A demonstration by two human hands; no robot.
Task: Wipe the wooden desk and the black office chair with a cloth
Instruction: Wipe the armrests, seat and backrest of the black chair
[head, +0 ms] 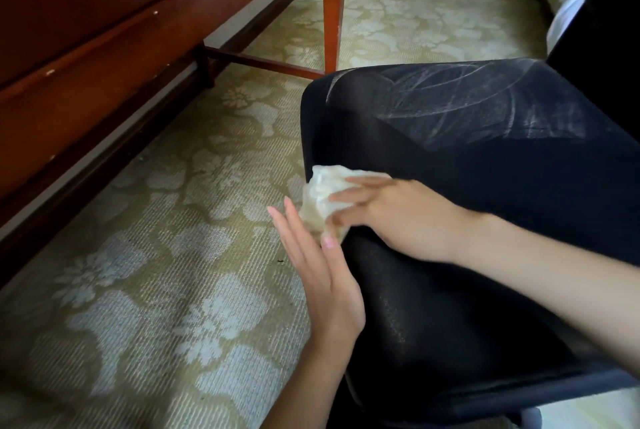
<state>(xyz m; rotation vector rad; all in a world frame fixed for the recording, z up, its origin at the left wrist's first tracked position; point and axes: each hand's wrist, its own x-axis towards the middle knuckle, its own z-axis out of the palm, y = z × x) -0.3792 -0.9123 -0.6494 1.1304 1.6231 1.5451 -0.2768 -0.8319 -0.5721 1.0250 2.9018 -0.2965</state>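
Head view: your right hand (398, 217) holds the bunched pale cloth (322, 189) against the front-left edge of the black chair (485, 168) seat, fingers over it, thumb round its near side. Your left hand (318, 276) is spread flat just beside the cloth. Far part of the seat shows pale swipe streaks, so prob. part-wiped; the near part looks speckled (dust, I'd guess), so still to do. Table (86, 64) is upper left, top not visible, so can't tell if it's wiped.
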